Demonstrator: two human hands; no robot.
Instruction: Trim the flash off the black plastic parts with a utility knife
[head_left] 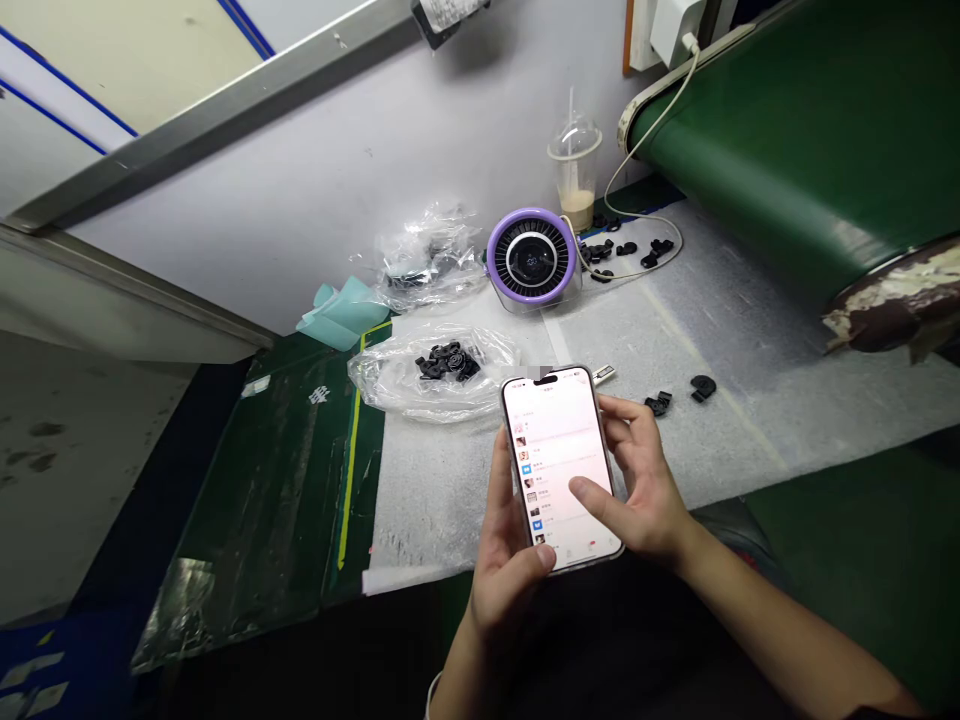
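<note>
A smartphone (559, 440) with a lit, pale pink list screen is held upright between my two hands, above the front of the worktable. My left hand (506, 560) wraps its left edge, the thumb on the lower left corner of the screen. Around the right edge curls my right hand (645, 490), its thumb lying over the lower right of the screen. Behind the phone, an open clear plastic bag (375, 375) holds a heap of small black parts (450, 362). A few loose black parts (658, 403) lie to the right of my right hand.
A purple-rimmed round fan (532, 258) with a cable stands behind the phone. Beside it are a plastic cup (576, 180) with a straw, a second clear bag (439, 255) and a light-blue cloth-like piece (341, 312). The green conveyor belt (810, 130) overhangs the right.
</note>
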